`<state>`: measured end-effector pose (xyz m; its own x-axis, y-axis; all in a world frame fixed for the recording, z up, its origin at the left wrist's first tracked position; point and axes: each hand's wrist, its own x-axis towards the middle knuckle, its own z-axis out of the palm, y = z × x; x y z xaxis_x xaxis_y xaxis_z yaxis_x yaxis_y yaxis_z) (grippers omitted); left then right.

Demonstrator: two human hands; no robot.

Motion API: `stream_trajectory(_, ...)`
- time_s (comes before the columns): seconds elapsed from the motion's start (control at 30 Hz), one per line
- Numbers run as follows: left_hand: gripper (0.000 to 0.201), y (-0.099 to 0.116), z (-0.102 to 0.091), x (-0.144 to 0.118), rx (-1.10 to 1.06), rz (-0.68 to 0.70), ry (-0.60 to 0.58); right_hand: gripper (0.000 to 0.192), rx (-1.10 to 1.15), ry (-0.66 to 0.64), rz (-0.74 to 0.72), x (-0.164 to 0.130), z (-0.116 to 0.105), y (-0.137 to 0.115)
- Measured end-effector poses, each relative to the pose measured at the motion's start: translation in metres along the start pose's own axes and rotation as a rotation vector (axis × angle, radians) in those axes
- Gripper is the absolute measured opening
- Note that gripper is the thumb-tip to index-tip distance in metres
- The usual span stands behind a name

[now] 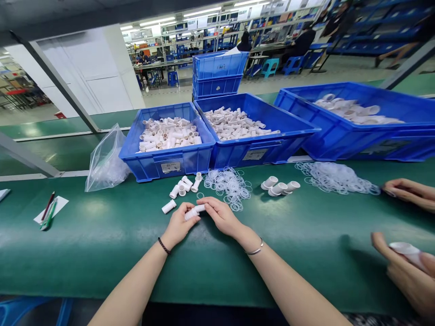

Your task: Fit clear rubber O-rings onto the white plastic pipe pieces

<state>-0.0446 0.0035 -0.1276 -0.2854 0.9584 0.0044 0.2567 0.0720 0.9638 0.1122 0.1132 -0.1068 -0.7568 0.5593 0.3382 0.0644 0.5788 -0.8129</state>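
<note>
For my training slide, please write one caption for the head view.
Left hand and right hand hold a white tubular piece in front of blue bins of white parts.

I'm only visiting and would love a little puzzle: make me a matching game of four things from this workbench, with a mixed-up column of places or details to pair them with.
Column one:
1. Camera wearer's left hand
2. Camera wearer's right hand
3. Clear plastic bag
4. Three white fittings

Column two:
A. Just left of the leftmost blue bin
B. Between two piles of clear rings
C. Dark bracelet at its wrist; holds a white tube
D. Silver bangle at its wrist

Right pairs: 1-C, 2-D, 3-A, 4-B
</note>
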Motion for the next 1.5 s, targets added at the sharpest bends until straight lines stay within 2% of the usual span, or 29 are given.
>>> stream_trajectory(0.27,0.024,0.004,0.002,-0.003,0.078,0.025,-0.052,0.035,-0.071,-0.172,-0.044,-0.003,-0.002,-0.002)
stream_trajectory(0.43,0.044,0.001,0.002,0.001,-0.276,-0.034,-0.029,0.031,-0.31,0.105,0.021,0.01,0.004,0.025)
stream_trajectory(0.47,0.046,0.001,0.002,0.002,-0.339,-0.057,-0.015,0.03,-0.4,0.122,0.043,0.014,0.006,0.03)
stream_trajectory(0.57,0.046,0.001,0.002,0.005,-0.422,-0.104,0.03,0.027,-0.648,0.062,0.062,0.022,0.011,0.04)
stream_trajectory(0.63,0.045,0.0,0.003,0.005,-0.421,-0.105,0.043,0.021,-0.714,0.048,0.049,0.023,0.013,0.041)
stream_trajectory(0.73,0.042,-0.003,0.003,0.005,-0.372,-0.068,0.058,0.012,-0.675,0.092,0.024,0.021,0.014,0.041)
stream_trajectory(0.97,0.039,-0.007,0.001,0.003,-0.208,0.0,0.06,0.015,-0.659,0.167,-0.018,0.014,0.007,0.044)
stream_trajectory(1.13,0.045,-0.004,0.001,0.002,-0.106,-0.01,0.076,0.015,-0.55,0.228,-0.057,0.01,0.004,0.029)
stream_trajectory(1.27,0.04,-0.002,0.001,0.0,0.003,0.01,0.077,0.012,-0.296,0.141,-0.105,0.004,0.012,0.009)
stream_trajectory(1.5,0.018,0.005,0.002,-0.004,0.225,0.083,-0.009,0.014,-0.222,0.046,-0.11,0.0,0.021,0.001)
